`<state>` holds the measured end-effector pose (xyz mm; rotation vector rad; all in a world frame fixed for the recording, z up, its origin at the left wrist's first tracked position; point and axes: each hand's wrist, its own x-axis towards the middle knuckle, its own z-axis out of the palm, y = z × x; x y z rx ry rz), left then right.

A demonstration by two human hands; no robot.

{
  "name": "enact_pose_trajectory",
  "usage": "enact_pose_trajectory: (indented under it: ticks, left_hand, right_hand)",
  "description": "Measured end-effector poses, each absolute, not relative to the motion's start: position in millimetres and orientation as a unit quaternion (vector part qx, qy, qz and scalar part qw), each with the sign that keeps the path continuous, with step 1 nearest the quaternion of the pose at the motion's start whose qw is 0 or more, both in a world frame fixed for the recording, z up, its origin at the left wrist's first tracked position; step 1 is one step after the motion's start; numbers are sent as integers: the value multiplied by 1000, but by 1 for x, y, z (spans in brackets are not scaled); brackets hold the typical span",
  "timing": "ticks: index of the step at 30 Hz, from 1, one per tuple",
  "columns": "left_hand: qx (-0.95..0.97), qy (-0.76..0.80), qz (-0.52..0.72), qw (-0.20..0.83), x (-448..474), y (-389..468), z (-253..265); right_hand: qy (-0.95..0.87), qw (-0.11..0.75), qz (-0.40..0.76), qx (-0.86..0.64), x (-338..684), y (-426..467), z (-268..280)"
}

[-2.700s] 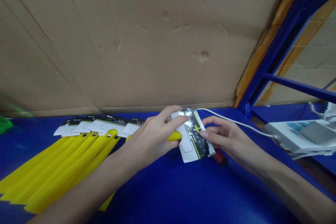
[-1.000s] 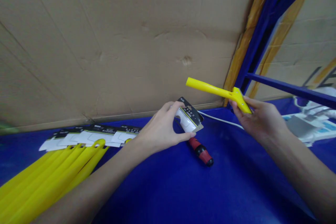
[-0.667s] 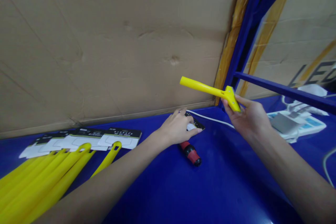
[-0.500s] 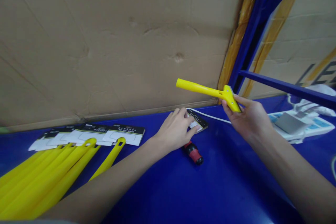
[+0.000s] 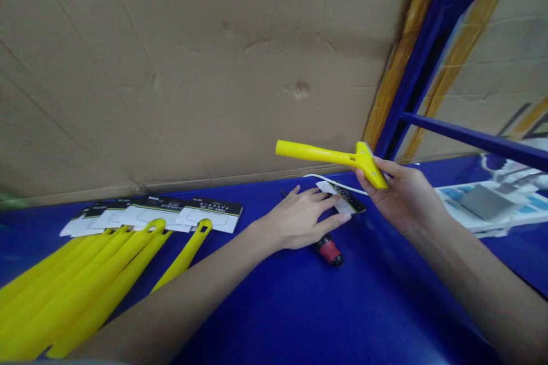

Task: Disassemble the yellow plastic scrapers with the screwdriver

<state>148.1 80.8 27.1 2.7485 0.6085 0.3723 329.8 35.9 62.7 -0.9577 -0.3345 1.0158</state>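
My right hand grips a yellow scraper by its wide head, and the scraper's handle points left above the table. Fingers spread, my left hand lies over the table with its fingertips on a black-and-white printed card. Whether more cards lie under that one is hidden. Below this hand, the red-and-black handle of a tool, probably a screwdriver, sticks out; its shaft is mostly covered. Left of my arm lie several yellow long-handled pieces with black-and-white cards at their hole ends.
A large cardboard sheet stands along the back of the blue table. To the right rise a blue metal frame and a white-and-blue box with a grey piece on it. A white cable runs behind the cards.
My left hand has opened its fingers wider, and the card under them has turned and shifted right. The scraper in my right hand has moved slightly left and down. The view has shifted a little.
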Motion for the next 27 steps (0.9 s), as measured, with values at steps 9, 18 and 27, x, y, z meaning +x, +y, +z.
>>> enact_pose_trajectory:
  ticks: [9,18,27]
  left_hand:
    - [801,395,348,286,58,87,51]
    - [679,372,173,608,25,46,50]
    - [599,439,262,616,3,18,30]
  right_hand:
    - [-248,619,566,-485,304,24,56]
    - [-424,518,575,-471,267,16,33]
    - [-716,313,191,-594,288,14,20]
